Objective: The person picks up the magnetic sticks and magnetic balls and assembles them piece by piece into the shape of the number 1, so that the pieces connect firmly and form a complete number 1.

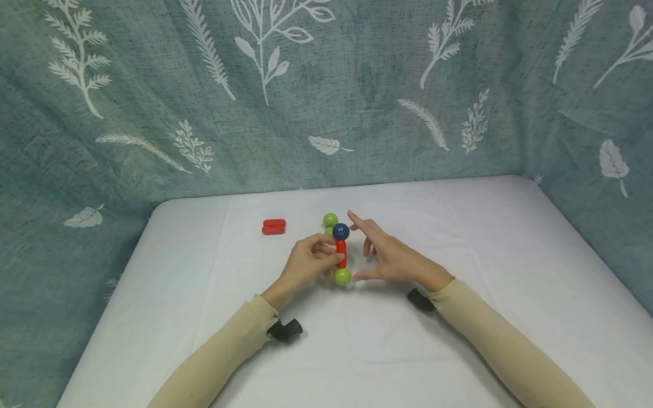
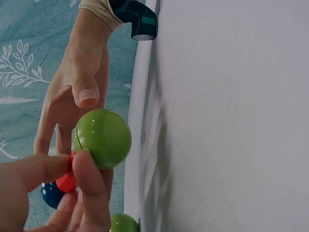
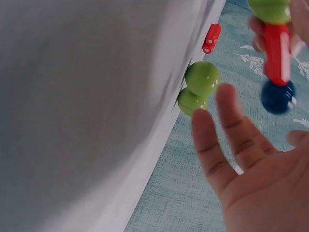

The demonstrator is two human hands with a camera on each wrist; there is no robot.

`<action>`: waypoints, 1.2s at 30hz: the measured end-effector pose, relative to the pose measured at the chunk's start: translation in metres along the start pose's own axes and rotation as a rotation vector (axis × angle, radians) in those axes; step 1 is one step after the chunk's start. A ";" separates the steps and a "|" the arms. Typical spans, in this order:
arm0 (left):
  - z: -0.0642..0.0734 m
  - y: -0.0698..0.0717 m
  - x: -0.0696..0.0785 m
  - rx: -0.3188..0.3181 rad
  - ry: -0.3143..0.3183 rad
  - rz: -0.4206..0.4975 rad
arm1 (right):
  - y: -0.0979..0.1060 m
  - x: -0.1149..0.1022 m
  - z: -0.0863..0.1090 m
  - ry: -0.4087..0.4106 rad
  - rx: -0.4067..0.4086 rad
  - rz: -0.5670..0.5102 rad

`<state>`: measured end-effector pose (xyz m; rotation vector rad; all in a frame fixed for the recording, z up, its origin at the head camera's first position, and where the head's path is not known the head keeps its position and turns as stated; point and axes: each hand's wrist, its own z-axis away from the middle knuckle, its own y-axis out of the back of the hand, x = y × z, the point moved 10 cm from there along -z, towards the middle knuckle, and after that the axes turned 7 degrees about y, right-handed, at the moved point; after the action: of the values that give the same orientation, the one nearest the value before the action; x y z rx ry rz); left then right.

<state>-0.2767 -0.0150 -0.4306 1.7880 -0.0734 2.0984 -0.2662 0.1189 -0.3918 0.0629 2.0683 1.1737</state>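
Observation:
My left hand [image 1: 308,259] pinches a red rod [image 1: 341,253] between thumb and fingers. A dark blue ball [image 1: 340,231] sits on the rod's far end and a lime green ball [image 1: 342,276] on its near end, so the three form one straight piece. Just right of this piece is my right hand [image 1: 391,256], its thumb and fingers spread and holding nothing. In the right wrist view the blue ball [image 3: 278,97] and red rod [image 3: 277,54] appear beyond the spread fingers. The left wrist view shows the green ball [image 2: 103,138] nearest, partly covering the rod.
Behind the left hand, two more green balls [image 1: 330,220] lie together on the white table [image 1: 433,351]. Farther left, two red rods [image 1: 274,223] lie side by side, silvery at their ends in the right wrist view. A patterned green cloth [image 1: 357,113] hangs behind the table.

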 end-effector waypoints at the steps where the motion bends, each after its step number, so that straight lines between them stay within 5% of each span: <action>1: 0.000 -0.001 -0.004 -0.001 0.029 0.010 | 0.000 0.001 0.001 -0.006 -0.005 0.004; 5: -0.001 -0.007 -0.018 -0.007 0.111 0.036 | -0.003 0.004 0.003 -0.016 -0.035 0.006; 21: 0.002 -0.019 -0.033 -0.074 0.215 0.039 | -0.023 0.004 0.006 -0.081 -0.162 0.055; 36: 0.004 -0.020 -0.034 -0.052 0.172 0.063 | -0.024 0.014 0.009 -0.117 -0.163 0.082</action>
<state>-0.2626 -0.0060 -0.4667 1.5888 -0.1383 2.2645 -0.2632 0.1161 -0.4208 0.1359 1.8774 1.3521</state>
